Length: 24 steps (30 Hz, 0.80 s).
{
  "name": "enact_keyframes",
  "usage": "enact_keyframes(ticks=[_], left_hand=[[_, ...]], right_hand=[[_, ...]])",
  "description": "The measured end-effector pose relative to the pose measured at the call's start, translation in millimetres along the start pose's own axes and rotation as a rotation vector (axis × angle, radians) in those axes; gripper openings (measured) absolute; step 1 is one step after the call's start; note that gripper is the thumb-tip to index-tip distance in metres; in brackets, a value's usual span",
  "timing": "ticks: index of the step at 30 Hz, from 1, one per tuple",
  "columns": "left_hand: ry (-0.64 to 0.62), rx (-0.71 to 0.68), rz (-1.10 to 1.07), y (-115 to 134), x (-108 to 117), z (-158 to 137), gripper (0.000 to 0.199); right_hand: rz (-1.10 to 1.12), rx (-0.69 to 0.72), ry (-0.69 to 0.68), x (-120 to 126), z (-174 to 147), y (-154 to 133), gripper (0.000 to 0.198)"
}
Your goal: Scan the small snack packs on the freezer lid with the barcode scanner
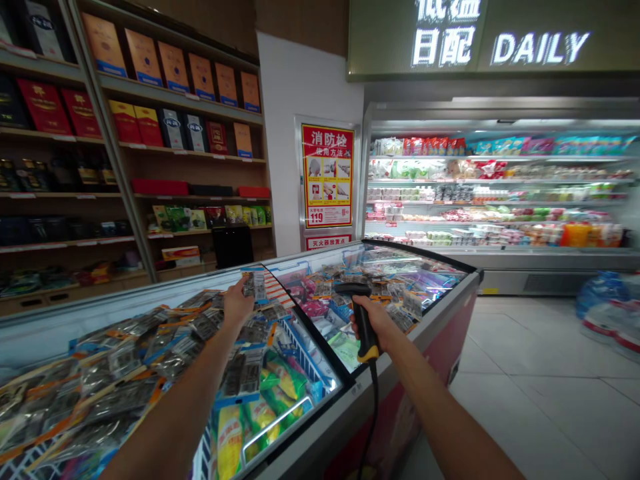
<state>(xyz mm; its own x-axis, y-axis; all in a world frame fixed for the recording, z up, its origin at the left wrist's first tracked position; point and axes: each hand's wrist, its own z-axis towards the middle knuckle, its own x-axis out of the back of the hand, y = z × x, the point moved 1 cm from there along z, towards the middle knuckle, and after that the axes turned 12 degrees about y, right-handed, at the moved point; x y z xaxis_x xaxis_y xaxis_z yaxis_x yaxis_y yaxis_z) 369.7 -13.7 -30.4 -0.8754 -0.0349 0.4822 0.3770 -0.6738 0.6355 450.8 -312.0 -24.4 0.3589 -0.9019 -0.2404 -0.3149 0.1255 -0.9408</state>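
Observation:
My right hand (377, 323) is wrapped round the grip of a black and yellow barcode scanner (365, 327), whose cord hangs down in front of the freezer. The scanner's head points left, above the glass. My left hand (237, 303) pinches a small flat packet (256, 285) with blue and orange edges, held up over the freezer's far side. Beneath my left arm many similar packets (120, 360) lie heaped on the chest freezer (345, 393). Yellow-green corn packs (230, 433) show in a white wire basket near my left forearm.
Shelves of boxed goods (175, 63) line the left wall. A red fire-hydrant notice (327, 177) hangs beyond the freezer. A lit refrigerated display (500, 193) stands at the back right, and wrapped water bottles (603, 293) sit on the tiled floor (530, 400).

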Motion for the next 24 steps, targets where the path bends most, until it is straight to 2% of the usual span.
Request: enact_keyframes(ticks=[7, 11, 14, 16, 19, 21, 24], left_hand=[[0.073, -0.003, 0.203, -17.5, 34.1, 0.9, 0.054], [0.248, 0.057, 0.346, -29.1, 47.5, 1.4, 0.043], [0.357, -0.008, 0.395, -23.5, 48.3, -0.7, 0.040], [0.353, -0.075, 0.366, -10.3, 38.6, -4.2, 0.040], [0.248, -0.175, 0.288, 19.4, 6.9, -14.8, 0.040], [0.115, -0.255, 0.227, 40.5, -22.7, -26.6, 0.042], [-0.153, -0.355, 0.181, 65.2, -70.8, -49.5, 0.044]], right_hand=[[-0.004, 0.001, 0.098, 14.9, 16.7, 1.9, 0.024], [-0.026, 0.006, 0.169, 26.2, 20.4, 1.4, 0.024], [-0.021, 0.017, 0.183, 34.3, 23.6, 1.7, 0.022], [-0.015, 0.021, 0.186, 38.8, 25.6, 2.2, 0.022], [-0.018, 0.022, 0.206, 44.2, 26.7, 2.4, 0.023], [-0.020, 0.018, 0.218, 47.3, 25.8, 1.6, 0.023], [-0.023, 0.011, 0.224, 52.0, 23.4, -0.7, 0.024]])
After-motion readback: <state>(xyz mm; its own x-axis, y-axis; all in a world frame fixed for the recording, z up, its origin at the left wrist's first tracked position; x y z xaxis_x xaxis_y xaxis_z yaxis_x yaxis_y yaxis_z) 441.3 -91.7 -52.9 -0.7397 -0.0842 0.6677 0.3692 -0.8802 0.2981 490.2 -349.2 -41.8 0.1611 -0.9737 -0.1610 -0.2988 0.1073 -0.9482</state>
